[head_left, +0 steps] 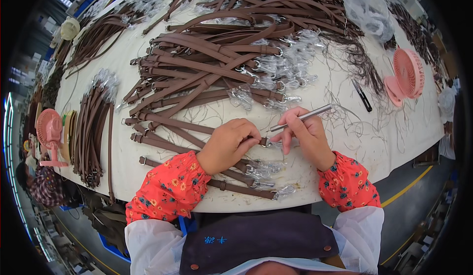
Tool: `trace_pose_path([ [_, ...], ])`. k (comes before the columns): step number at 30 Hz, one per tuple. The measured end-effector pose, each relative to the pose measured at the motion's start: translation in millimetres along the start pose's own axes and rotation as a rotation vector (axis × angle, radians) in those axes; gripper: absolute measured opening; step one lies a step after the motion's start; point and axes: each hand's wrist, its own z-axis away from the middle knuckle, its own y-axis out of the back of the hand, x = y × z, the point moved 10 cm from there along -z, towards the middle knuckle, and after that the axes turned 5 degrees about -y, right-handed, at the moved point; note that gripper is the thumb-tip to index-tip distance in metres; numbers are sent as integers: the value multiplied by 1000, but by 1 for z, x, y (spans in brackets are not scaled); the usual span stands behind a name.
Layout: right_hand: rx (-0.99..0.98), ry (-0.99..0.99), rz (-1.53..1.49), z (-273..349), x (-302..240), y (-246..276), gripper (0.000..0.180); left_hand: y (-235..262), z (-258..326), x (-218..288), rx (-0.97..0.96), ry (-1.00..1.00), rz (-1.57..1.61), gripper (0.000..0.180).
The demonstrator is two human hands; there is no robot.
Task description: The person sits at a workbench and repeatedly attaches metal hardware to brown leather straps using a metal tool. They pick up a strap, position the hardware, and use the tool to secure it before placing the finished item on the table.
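My left hand (227, 146) is closed in a pinch on the end of a brown strap (183, 124), beside its metal ring (265, 141). My right hand (308, 137) holds a slim grey metal rod (315, 113) between thumb and fingers, its far end pointing up to the right. The right fingertips are close to the same ring and its plastic-wrapped clasp (276, 143); whether they touch it I cannot tell. Several more brown straps (241, 190) with wrapped metal hooks lie below and beside my left hand.
A large pile of brown straps (197, 60) covers the table's (340, 166) middle. Another bundle (91, 132) lies left. Pink fans stand at left (49, 129) and right (406, 73). A black pen (362, 96) and loose dark threads (362, 60) lie right, with clear plastic (367, 4) behind.
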Motion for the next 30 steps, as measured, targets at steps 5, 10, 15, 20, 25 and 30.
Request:
trace_pose_path([
  [5, -92, 24, 187, 2, 4, -11, 34, 0, 5, -20, -67, 210, 160, 7],
  [10, -110, -12, 225, 2, 6, -15, 35, 0, 6, -23, -83, 246, 218, 7],
  [15, -112, -17, 246, 2, 6, -17, 36, -1, 6, -23, -81, 237, 254, 7],
  [20, -120, -25, 245, 1, 7, -17, 36, -2, 6, -23, -91, 236, 260, 8],
  [25, -107, -48, 249, 1, 8, -17, 36, -2, 6, -23, -92, 241, 270, 7],
  [30, -105, -17, 258, 1, 9, -16, 37, -1, 5, -20, -102, 208, 270, 8],
])
